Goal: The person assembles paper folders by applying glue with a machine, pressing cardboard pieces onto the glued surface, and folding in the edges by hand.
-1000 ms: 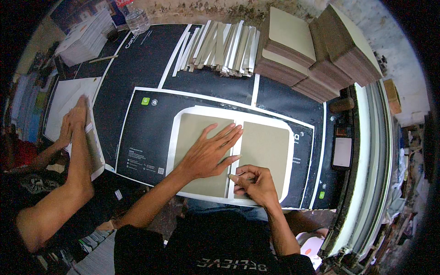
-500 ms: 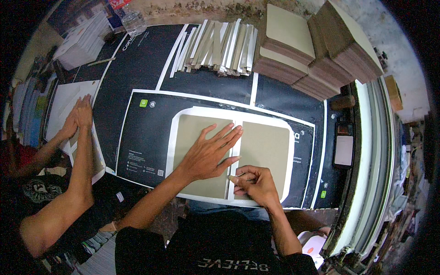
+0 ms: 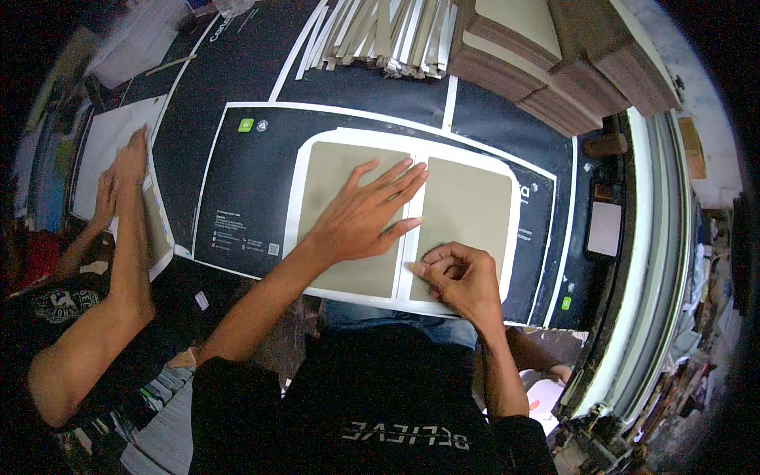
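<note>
Several board stacks and strips beyond grey boards, left hand splayed over one, right hand curled, hold unclear.

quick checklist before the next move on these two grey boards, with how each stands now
1. Left hand flat across left grey board: ok, fingers spread.
2. Right hand empty: cannot tell, fingers bunched near the gap.
3. Right grey board lying on white sheet: ok.
4. Boards stuck down: cannot tell, undersides hidden.
5. Phone off white sheet: ok.
6. Co-worker's hands clear of boards: ok.
</note>
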